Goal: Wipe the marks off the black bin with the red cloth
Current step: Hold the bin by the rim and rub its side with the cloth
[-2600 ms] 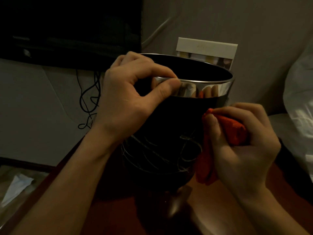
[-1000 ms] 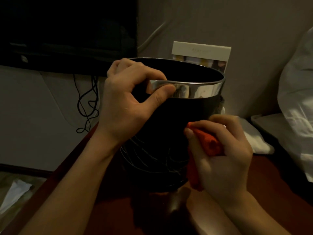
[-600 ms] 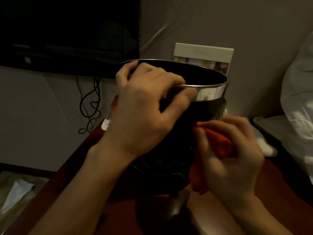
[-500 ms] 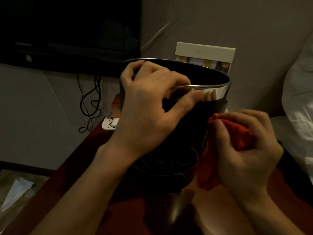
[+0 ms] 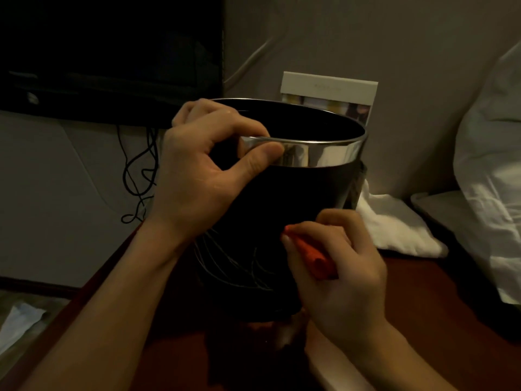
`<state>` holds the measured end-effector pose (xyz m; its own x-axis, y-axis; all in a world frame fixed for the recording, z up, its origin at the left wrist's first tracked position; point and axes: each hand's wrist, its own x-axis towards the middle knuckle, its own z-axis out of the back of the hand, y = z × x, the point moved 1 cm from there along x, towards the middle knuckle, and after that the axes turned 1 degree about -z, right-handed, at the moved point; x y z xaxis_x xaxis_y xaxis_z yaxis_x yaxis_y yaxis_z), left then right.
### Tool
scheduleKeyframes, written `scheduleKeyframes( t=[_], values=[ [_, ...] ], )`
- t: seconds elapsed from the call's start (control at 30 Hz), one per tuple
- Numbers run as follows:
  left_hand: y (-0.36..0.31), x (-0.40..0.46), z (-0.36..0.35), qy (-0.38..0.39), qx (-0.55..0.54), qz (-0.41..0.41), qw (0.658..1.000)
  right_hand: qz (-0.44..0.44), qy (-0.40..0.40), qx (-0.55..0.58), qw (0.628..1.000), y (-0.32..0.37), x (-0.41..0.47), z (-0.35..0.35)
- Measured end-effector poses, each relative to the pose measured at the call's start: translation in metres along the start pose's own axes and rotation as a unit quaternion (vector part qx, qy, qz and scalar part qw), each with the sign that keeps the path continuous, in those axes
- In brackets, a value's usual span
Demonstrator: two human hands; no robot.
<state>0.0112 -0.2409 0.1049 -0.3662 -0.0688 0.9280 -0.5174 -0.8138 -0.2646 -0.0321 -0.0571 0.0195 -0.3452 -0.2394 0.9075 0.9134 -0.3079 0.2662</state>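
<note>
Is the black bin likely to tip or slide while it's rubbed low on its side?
Probably yes unaided: the black bin looks empty, so likely light, and tapers downward. The left hand pinching its rim likely steadies it against the red cloth.

A dim bedroom, by the look of it, maybe a hotel room. A dark flat screen (image 5: 110,52) hangs on the plain wall with loose black cables (image 5: 138,176) dangling below. White bedding (image 5: 490,170) crowds in at the right, and a white towel (image 5: 394,224) lies crumpled on the reddish wooden counter (image 5: 439,306).
</note>
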Motion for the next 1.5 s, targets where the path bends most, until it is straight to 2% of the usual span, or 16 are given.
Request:
scheduleKeyframes(
  t=[0.17,0.37,0.6,0.83,1.17,1.27,1.5],
  values=[
    [0.0,0.0,-0.002,-0.013,0.003,-0.004,1.0,-0.025,-0.068,-0.015,0.997,-0.008,0.021,0.016],
    [0.001,0.0,-0.003,-0.019,-0.003,-0.011,1.0,-0.002,-0.008,-0.007,1.0,0.001,0.002,-0.003],
    [-0.002,0.001,-0.002,-0.023,0.001,-0.01,1.0,-0.046,-0.074,-0.001,0.996,-0.009,0.02,0.013],
    [-0.038,-0.008,-0.026,0.022,0.155,-0.024,0.987,-0.023,-0.019,0.019,0.999,-0.001,0.005,0.0],
    [-0.013,-0.002,-0.005,0.011,0.011,0.0,1.0,-0.084,-0.112,0.041,0.989,-0.016,0.028,0.027],
    [-0.009,-0.002,-0.005,0.005,0.01,-0.003,1.0,-0.066,-0.098,0.028,0.993,-0.012,0.025,0.023],
    [-0.009,-0.003,-0.005,0.003,0.008,-0.002,1.0,0.009,0.007,0.003,1.0,0.005,-0.002,-0.003]
  ],
)
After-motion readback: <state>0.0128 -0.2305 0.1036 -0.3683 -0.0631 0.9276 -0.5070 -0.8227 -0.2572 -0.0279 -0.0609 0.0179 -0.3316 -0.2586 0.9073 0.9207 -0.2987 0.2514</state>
